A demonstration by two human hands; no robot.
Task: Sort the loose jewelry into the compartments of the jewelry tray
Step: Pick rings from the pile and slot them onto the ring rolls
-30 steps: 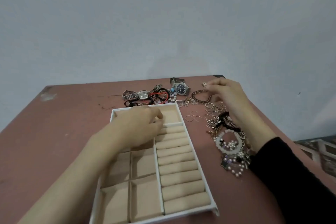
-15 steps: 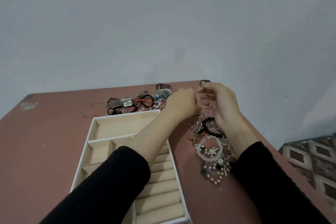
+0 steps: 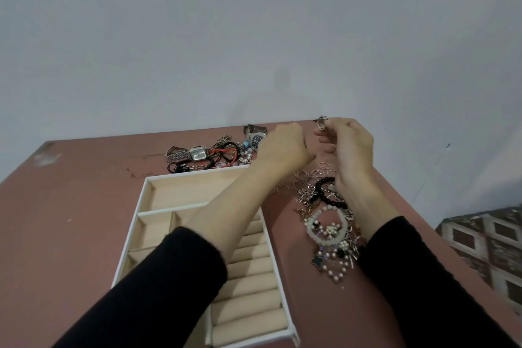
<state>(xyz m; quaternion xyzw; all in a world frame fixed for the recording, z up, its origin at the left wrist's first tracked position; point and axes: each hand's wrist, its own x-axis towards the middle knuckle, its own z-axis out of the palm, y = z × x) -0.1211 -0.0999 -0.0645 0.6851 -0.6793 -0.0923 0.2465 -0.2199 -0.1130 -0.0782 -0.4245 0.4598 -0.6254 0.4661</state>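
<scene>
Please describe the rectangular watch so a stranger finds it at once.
Start at the white jewelry tray; a jewelry heap lies beyond its far edge. The rectangular watch is at the heap's left end: its face is pale and its band silver links, whereas the other watch has a dark dial.

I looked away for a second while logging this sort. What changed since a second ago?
The left hand left the white beige-lined jewelry tray and crossed right, beside the right hand, whose fingers lifted a small silver ring off the reddish-brown table. Tray and loose jewelry piles stayed put.
</scene>
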